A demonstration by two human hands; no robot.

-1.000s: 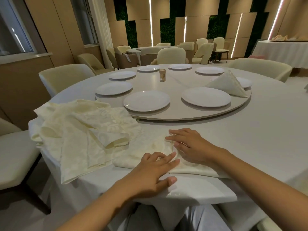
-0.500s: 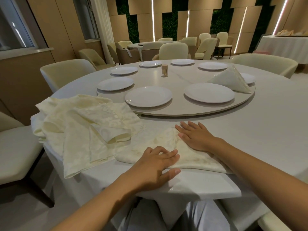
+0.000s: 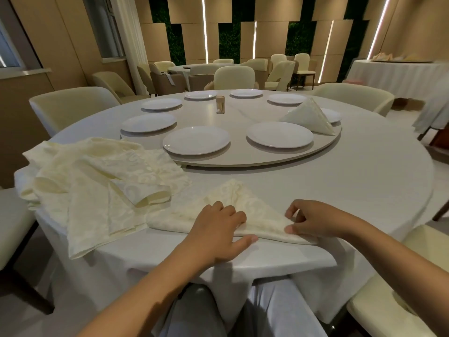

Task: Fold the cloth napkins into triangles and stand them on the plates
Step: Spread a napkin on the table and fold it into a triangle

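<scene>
At the far left of the surface [image 3: 364, 190] lies a loose pile of unfolded napkins [image 3: 97, 181], and some of it hangs over the edge. Just right of the pile, near the front edge, the napkin being folded [image 3: 240, 203] lies flat as a triangle. The left hand [image 3: 216, 229] rests on its middle, with the fingers bent and pressing down and the thumb stretched along the front edge. The right hand [image 3: 315, 220] pinches the right corner of the same napkin between thumb and fingers. Behind, on the turntable [image 3: 243, 159], stand white plates [image 3: 196, 140]. On the rightmost plate [image 3: 332, 115] a finished napkin [image 3: 308, 116] stands upright.
</scene>
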